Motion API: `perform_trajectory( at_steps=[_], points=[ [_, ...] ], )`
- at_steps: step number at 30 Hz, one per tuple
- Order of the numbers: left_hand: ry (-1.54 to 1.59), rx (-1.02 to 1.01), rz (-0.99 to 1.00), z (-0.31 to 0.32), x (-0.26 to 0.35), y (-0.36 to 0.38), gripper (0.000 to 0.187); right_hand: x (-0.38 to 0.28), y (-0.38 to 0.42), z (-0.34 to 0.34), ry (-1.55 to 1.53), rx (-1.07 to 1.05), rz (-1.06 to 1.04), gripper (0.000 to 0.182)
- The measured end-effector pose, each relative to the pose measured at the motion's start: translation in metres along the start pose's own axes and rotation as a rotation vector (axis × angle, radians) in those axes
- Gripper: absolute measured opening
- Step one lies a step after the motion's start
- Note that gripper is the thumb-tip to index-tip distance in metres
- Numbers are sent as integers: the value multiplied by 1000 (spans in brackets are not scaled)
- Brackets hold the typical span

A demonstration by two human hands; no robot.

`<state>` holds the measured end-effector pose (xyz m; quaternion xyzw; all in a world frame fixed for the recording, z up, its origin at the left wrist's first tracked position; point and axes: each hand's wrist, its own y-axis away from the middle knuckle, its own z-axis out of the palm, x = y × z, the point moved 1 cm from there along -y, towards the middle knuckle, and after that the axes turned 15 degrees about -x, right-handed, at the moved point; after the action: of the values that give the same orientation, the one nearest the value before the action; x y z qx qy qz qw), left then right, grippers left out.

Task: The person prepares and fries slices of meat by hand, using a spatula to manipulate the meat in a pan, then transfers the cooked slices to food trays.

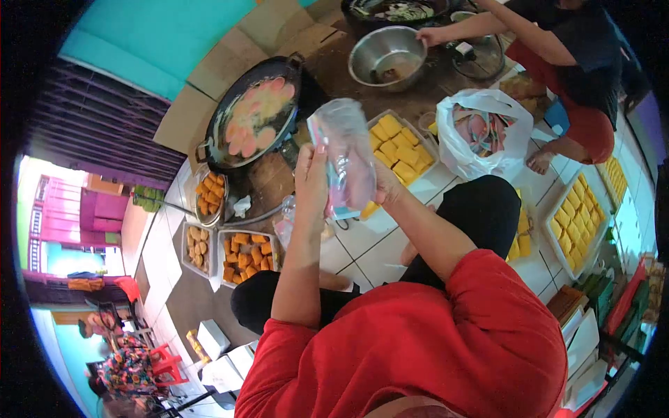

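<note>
Held up in front of me is a clear plastic bag (pixel 346 150) with pinkish and bluish tints, long and upright. My left hand (pixel 311 174) is closed on its left edge, the thumb pressed against the front. On the lower right side, my right hand (pixel 385 184) grips the same bag, its fingers partly hidden behind the plastic. I cannot make out what, if anything, is inside the bag. Just behind it lies a tray of yellow blocks (pixel 403 150). A wok (pixel 252 115) with pink round pieces in oil stands beyond my left hand.
Fried orange pieces (pixel 245 258) and browned pieces (pixel 197 247) fill containers at left. A white plastic bag (pixel 481 164) stands at right, near another tray of yellow blocks (pixel 577 219). Another person's hand (pixel 433 36) holds a metal basin (pixel 387 58); another wok (pixel 397 10) is behind.
</note>
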<state>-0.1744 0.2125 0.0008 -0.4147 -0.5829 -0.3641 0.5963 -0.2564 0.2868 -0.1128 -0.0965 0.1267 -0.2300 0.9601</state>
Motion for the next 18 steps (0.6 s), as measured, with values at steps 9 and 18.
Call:
perform_trajectory(
  at_steps=[9, 18],
  points=[
    [-69, -61, -14, 0, -9, -24, 22, -37, 4, 27, 80, 39, -73, 55],
    [195, 15, -144, 35, -3, -26, 27, -42, 11, 18, 172, -38, -146, 60]
  ],
)
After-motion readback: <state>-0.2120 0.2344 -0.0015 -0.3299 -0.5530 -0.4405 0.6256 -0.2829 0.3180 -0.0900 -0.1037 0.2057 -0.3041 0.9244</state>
